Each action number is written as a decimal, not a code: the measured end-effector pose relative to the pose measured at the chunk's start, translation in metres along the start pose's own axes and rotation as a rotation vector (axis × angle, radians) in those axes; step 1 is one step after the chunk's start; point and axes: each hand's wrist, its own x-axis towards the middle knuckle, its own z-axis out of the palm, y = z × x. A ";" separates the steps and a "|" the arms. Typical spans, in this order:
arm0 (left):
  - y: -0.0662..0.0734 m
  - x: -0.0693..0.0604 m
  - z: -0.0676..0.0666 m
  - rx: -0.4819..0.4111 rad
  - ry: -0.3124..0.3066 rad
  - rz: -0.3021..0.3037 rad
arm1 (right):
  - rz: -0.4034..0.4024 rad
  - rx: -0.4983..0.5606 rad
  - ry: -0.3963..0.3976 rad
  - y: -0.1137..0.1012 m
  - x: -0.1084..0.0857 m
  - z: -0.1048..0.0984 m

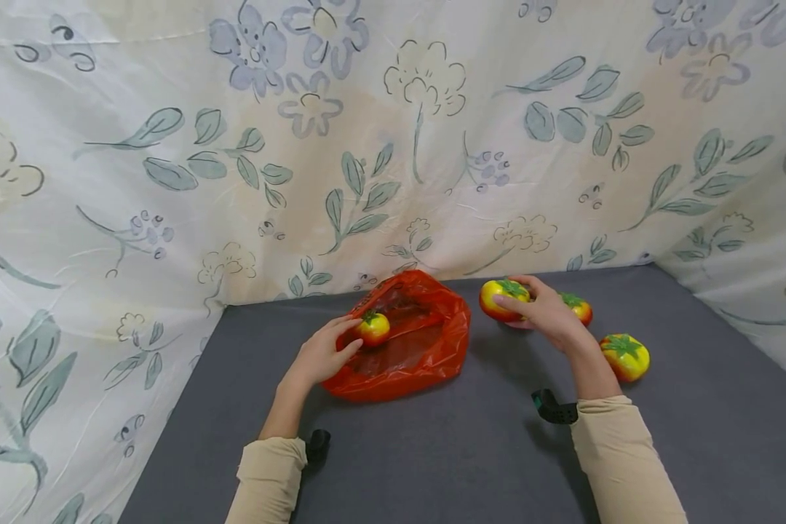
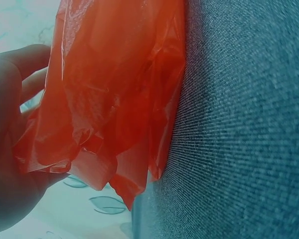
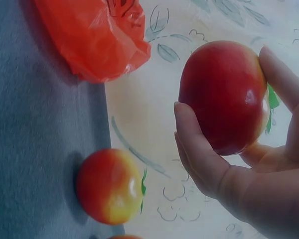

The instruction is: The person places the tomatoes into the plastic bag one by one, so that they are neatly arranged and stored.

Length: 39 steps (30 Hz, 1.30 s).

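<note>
My right hand [image 1: 544, 311] curls around a round, glossy red-and-yellow tomato [image 1: 490, 303], right of the red plastic bag [image 1: 455, 336]; my left hand [image 1: 321, 354] half-bends at the bag's left rim, grip unclear. Best: gentle hold, bag's mouth wide.

Here the left forearm [image 1: 284, 411] is slanting up from the bottom of the frame, with the left hand [image 1: 324, 353] resting left of centre, fingers [image 1: 334, 330] and thumb [image 1: 348, 352] curving forward! Over at lower right, the right forearm [image 1: 592, 367] is leaning leftward, the right hand [image 1: 542, 307] gripping, right thumb [image 1: 512, 303] pointing left!
</note>
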 end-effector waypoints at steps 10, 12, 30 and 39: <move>-0.001 0.000 0.000 0.001 -0.002 -0.019 | -0.006 0.013 0.016 -0.008 0.005 0.015; -0.001 0.001 0.001 -0.002 -0.003 -0.018 | -0.016 0.030 0.011 -0.009 0.006 0.017; -0.002 0.001 0.001 -0.010 -0.012 -0.033 | -0.050 0.081 -0.029 -0.018 0.011 0.038; -0.002 0.000 0.001 -0.011 -0.005 -0.015 | -0.070 0.223 -0.080 -0.021 0.015 0.050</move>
